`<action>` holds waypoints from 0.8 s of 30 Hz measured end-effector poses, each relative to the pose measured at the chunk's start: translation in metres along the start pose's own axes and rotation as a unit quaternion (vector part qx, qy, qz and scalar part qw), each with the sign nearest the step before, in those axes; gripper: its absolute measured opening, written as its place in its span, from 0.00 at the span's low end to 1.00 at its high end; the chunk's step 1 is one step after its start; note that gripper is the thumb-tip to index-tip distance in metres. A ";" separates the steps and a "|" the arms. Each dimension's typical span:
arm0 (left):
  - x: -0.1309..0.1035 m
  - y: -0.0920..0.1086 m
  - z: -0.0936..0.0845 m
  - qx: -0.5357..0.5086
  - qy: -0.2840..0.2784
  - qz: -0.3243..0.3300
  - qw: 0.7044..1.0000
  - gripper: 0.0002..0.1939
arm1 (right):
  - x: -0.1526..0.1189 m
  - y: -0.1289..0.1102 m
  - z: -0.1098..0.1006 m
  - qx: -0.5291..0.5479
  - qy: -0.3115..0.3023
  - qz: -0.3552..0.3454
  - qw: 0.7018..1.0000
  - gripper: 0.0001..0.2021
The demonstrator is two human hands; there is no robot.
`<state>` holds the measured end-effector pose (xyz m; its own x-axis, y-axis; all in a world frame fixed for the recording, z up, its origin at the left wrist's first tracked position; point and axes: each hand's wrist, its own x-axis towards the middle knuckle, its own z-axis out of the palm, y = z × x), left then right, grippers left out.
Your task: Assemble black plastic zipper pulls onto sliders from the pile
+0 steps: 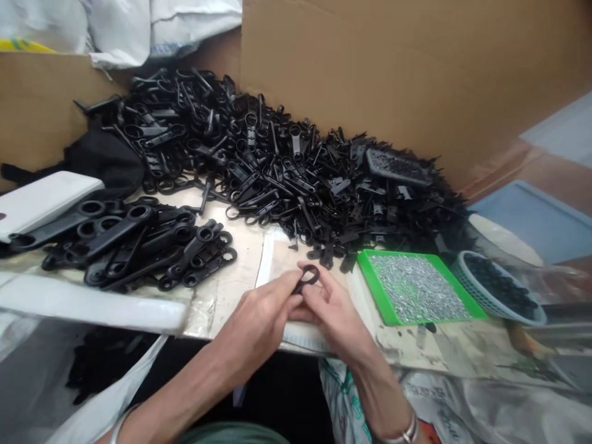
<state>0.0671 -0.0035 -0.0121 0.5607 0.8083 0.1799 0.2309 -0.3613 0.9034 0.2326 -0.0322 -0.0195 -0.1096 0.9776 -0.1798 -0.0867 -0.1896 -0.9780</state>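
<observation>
Fingers of the left hand (261,311) and right hand (335,305) pinch a black ring-ended part (302,283) between them, over the counter (245,246). It looks light, stiff, perhaps slick; its rim suits 2 fingertips, though fingers hide its lower end.

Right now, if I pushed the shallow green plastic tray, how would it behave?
The tray is probably heavy for its size, holding many small silvery metal-looking pieces. Its wide, low shape should resist tipping, though loose pieces might spill over its rim.
</observation>
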 end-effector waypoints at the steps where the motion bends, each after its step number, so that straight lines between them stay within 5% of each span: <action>1: 0.000 -0.002 0.004 -0.030 -0.008 -0.026 0.999 0.20 | 0.001 -0.002 -0.009 -0.066 -0.005 0.013 0.998 0.23; 3: 0.000 -0.006 0.004 -0.094 -0.002 -0.085 0.992 0.19 | 0.007 -0.009 -0.032 -0.304 0.056 -0.003 0.951 0.20; 5: -0.002 -0.009 0.001 -0.197 0.011 -0.161 0.967 0.21 | 0.018 -0.017 -0.056 -0.546 0.181 -0.057 0.816 0.16; 7: -0.003 -0.010 -0.002 -0.315 0.026 -0.216 0.924 0.25 | 0.032 -0.021 -0.072 -0.649 0.244 -0.084 0.716 0.12; 8: -0.004 -0.010 -0.002 -0.361 0.033 -0.230 0.903 0.26 | 0.038 -0.022 -0.077 -0.663 0.248 -0.086 0.701 0.10; 12: -0.007 -0.006 -0.004 -0.449 0.048 -0.252 0.856 0.26 | 0.045 -0.022 -0.080 -0.681 0.251 -0.104 0.680 0.07; 16: -0.010 -0.004 -0.006 -0.488 0.049 -0.249 0.835 0.33 | 0.022 -0.018 -0.060 -0.678 0.272 -0.139 0.668 0.09; 21: -0.009 -0.007 -0.001 -0.462 0.027 -0.245 0.852 0.24 | -0.008 0.005 -0.024 -0.692 0.130 -0.193 0.684 0.08; 24: -0.008 -0.008 0.001 -0.437 0.024 -0.221 0.872 0.19 | -0.013 0.010 -0.020 -0.698 0.110 -0.192 0.681 0.08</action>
<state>0.0611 -0.0078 -0.0210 0.5317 0.8049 -0.2635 -0.2901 0.4654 0.8362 0.2525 -0.0446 -0.0291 -0.1799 0.9497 0.2565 0.9758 0.2053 -0.0757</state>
